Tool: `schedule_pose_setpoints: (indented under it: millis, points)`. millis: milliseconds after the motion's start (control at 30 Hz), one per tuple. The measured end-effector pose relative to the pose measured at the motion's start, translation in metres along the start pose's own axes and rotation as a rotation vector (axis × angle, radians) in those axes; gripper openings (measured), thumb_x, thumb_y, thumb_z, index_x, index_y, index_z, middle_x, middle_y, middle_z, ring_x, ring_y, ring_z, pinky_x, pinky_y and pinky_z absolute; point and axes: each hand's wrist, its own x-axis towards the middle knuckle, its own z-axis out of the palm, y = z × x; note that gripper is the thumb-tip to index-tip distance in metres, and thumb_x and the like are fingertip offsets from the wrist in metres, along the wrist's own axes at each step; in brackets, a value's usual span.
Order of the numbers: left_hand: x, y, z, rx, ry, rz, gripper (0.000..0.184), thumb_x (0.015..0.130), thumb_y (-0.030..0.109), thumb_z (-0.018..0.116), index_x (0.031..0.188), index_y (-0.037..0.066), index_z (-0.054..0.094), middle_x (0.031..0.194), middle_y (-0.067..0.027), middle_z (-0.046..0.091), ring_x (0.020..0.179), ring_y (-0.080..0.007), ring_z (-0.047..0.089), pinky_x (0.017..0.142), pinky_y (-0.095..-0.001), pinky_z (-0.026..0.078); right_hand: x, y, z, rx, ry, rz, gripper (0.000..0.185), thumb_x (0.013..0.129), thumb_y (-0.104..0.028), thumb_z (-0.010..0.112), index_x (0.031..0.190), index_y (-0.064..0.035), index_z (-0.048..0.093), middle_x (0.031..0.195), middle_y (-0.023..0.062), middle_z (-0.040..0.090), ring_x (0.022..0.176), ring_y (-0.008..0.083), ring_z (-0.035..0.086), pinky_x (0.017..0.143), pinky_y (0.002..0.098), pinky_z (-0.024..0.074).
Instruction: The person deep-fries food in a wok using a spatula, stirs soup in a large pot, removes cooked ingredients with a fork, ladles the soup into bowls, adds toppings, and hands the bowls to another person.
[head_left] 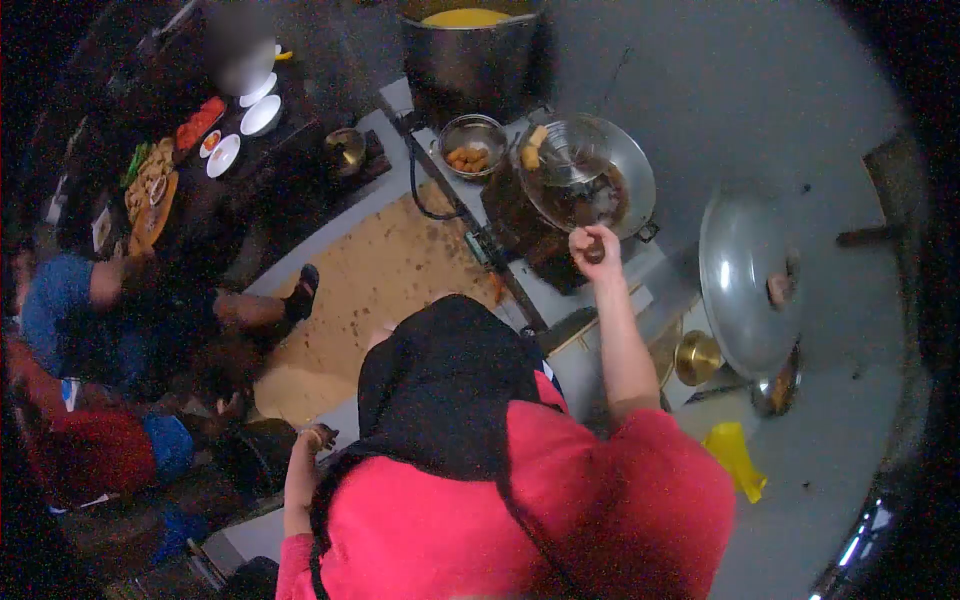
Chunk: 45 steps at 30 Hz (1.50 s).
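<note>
My right hand [595,252] is closed around the brown-ended handle of a cooking utensil, at the near rim of a wide wok [642,178]. Dark liquid lies in the wok. A round wire strainer [572,148] is over its far left part, with golden pieces of food [535,147] at the strainer's left side. Whether the handle joins this strainer is blurred. Low at my left side, my left hand [318,436] hangs with its fingers apart and nothing visible in it. Beside the wok, a metal bowl [472,146] holds several browned pieces.
A large pot [470,62] with yellow contents stands beyond the bowl. To the right are a big metal lid [745,280], a brass-coloured pot [698,358] and a yellow cloth [735,460]. People [70,310] are at left, near white bowls [261,116] and a food board [152,212].
</note>
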Motion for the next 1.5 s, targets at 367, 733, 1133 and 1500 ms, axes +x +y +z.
schedule_pose_setpoints:
  millis: [367, 733, 1133, 1500]
  points:
    - [-0.009, 0.102, -0.359, -0.069, 0.714, 0.277, 0.031, 0.075, 0.03, 0.051, 0.085, 0.002, 0.058, 0.079, -0.0197, 0.059, 0.076, -0.0337, 0.056, 0.07, -0.0407, 0.044, -0.017, 0.079, 0.156, -0.414, 0.101, -0.209, 0.011, 0.071, -0.008, 0.051, 0.065, -0.0104, 0.042, 0.055, -0.0015, 0.039, 0.044, 0.0092, 0.035, 0.039, 0.0228, 0.03]
    - [-0.002, -0.029, -0.39, -0.247, 0.735, 0.095, 0.035, 0.072, 0.038, 0.053, 0.078, 0.004, 0.06, 0.074, -0.0156, 0.06, 0.069, -0.0292, 0.058, 0.063, -0.0394, 0.044, 0.042, 0.182, 0.45, -0.638, 0.159, -0.233, 0.011, 0.073, -0.012, 0.049, 0.07, -0.0028, 0.043, 0.052, 0.0, 0.035, 0.043, 0.0102, 0.035, 0.038, 0.021, 0.0324]
    - [-0.047, -0.275, -0.274, -1.551, 0.49, -0.153, 0.024, 0.079, 0.022, 0.046, 0.084, -0.001, 0.051, 0.077, -0.0149, 0.06, 0.063, -0.022, 0.059, 0.054, -0.0315, 0.046, 0.23, 0.472, 0.756, -0.741, -0.419, 0.341, 0.018, 0.074, -0.016, 0.046, 0.063, -0.0059, 0.036, 0.052, -0.002, 0.032, 0.04, 0.0084, 0.032, 0.039, 0.0191, 0.0276]
    - [-0.062, -0.228, -0.313, -1.614, 0.752, 0.082, 0.027, 0.084, 0.023, 0.045, 0.087, -0.002, 0.054, 0.071, -0.0137, 0.06, 0.067, -0.0193, 0.059, 0.056, -0.0312, 0.046, 0.328, 0.719, 0.909, -0.568, -0.723, 0.919, 0.011, 0.071, -0.006, 0.044, 0.062, -0.0049, 0.04, 0.053, 0.0016, 0.038, 0.043, 0.0122, 0.036, 0.041, 0.0247, 0.0327]
